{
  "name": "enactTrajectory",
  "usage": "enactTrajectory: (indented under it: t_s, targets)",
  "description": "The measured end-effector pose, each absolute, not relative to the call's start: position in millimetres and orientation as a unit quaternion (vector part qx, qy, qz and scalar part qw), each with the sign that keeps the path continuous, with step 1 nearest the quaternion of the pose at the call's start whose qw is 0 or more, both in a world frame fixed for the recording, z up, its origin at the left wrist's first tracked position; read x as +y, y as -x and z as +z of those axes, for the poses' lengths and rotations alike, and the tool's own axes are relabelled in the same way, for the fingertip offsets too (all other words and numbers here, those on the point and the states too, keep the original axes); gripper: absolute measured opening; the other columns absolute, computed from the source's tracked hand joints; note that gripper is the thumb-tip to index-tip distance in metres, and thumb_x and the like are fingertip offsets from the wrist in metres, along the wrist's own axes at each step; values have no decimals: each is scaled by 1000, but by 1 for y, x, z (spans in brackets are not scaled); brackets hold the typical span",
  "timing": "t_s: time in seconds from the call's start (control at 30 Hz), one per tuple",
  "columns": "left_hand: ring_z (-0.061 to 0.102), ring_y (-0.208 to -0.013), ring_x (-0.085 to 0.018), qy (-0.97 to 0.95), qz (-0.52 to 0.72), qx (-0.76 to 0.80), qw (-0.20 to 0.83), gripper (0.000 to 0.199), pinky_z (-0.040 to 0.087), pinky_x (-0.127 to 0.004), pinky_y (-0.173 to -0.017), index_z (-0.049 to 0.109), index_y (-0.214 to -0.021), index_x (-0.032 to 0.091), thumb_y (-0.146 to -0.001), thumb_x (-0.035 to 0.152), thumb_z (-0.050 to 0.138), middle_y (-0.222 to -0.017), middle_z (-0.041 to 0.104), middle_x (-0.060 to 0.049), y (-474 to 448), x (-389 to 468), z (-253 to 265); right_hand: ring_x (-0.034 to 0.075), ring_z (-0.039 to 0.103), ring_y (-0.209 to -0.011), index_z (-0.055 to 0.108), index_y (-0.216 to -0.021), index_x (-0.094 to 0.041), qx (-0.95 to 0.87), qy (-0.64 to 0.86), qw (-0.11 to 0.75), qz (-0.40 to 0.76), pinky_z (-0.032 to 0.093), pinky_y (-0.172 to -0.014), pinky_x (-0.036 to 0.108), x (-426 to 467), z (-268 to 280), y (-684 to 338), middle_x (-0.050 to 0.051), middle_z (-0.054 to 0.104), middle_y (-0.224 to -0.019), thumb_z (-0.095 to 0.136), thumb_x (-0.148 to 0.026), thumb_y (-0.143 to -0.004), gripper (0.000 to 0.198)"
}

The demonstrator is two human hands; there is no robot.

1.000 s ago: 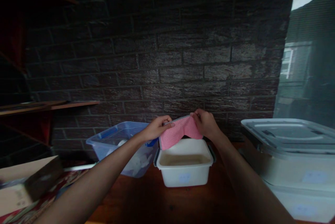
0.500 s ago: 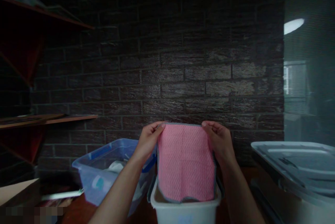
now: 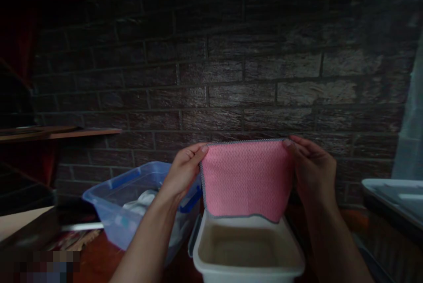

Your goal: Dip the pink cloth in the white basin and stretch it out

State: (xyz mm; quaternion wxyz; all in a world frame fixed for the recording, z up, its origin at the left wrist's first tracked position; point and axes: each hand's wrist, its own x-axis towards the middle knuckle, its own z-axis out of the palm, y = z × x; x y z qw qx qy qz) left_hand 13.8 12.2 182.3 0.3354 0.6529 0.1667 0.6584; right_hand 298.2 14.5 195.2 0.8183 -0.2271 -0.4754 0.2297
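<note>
A pink textured cloth (image 3: 246, 179) with a grey checked border is stretched between my two hands. My left hand (image 3: 187, 166) pinches its upper left corner, thumb toward me. The upper right corner is gripped by my right hand (image 3: 312, 166). Below the cloth stands a white plastic bin (image 3: 247, 269), open at the top, and its inside shows beige with nothing visible in it. The cloth's lower edge hangs over the bin's far rim; whether it touches the rim I cannot tell.
Left of the bin stands a translucent blue tub (image 3: 112, 221) holding white items. A lidded container (image 3: 393, 199) is at the right. Wooden shelves (image 3: 86, 133) jut out at the left, and a dark brick wall (image 3: 224, 98) rises behind. A cardboard box (image 3: 26, 225) sits lower left.
My right hand has moved right and slightly up, so the cloth is now held wider and shows less height. More of the bin's inside is visible. The view has shifted too.
</note>
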Motion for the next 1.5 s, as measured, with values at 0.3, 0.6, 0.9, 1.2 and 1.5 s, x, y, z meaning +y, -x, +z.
enactTrajectory:
  t_s: [0.3, 0.6, 0.9, 1.2, 1.5]
  targets:
    - [47, -62, -8, -549, 792, 209, 166, 29, 37, -18, -58, 68, -82, 12, -85, 40, 76, -72, 60, -2, -12, 13, 182, 10, 60, -67, 72, -119, -15, -542, 202, 781, 235, 47, -61, 21, 1, 200, -305, 8, 71, -84, 85, -38, -74, 52]
    - [40, -63, -9, -560, 785, 234, 120, 29, 32, -19, -55, 65, -83, 15, -91, 43, 67, -73, 51, -1, -10, 14, 182, 8, 52, -62, 72, -110, -14, -556, 195, 772, 238, 40, -60, 20, -3, 200, -307, 6, 70, -79, 85, -41, -74, 47]
    - [42, -64, -9, -579, 785, 216, 52, 29, 30, -21, -56, 68, -84, 14, -94, 40, 65, -73, 54, -3, -18, 15, 182, 6, 42, -56, 70, -110, -14, -544, 166, 808, 154, 28, -52, 20, 4, 202, -309, 3, 63, -74, 78, -34, -81, 37]
    - [42, -65, -8, -590, 784, 189, 35, 27, 30, -20, -56, 69, -85, 12, -95, 36, 65, -74, 55, -3, -21, 15, 182, 8, 48, -56, 71, -107, -12, -539, 185, 821, 32, 31, -51, 22, 1, 202, -308, 6, 64, -74, 77, -33, -83, 32]
    - [38, -59, -7, -604, 782, 150, 44, 21, 31, -21, -56, 71, -85, 14, -93, 34, 69, -70, 53, -1, -19, 14, 183, 8, 51, -56, 76, -101, -6, -517, 165, 839, -24, 33, -51, 21, 5, 203, -310, 9, 65, -73, 80, -20, -77, 28]
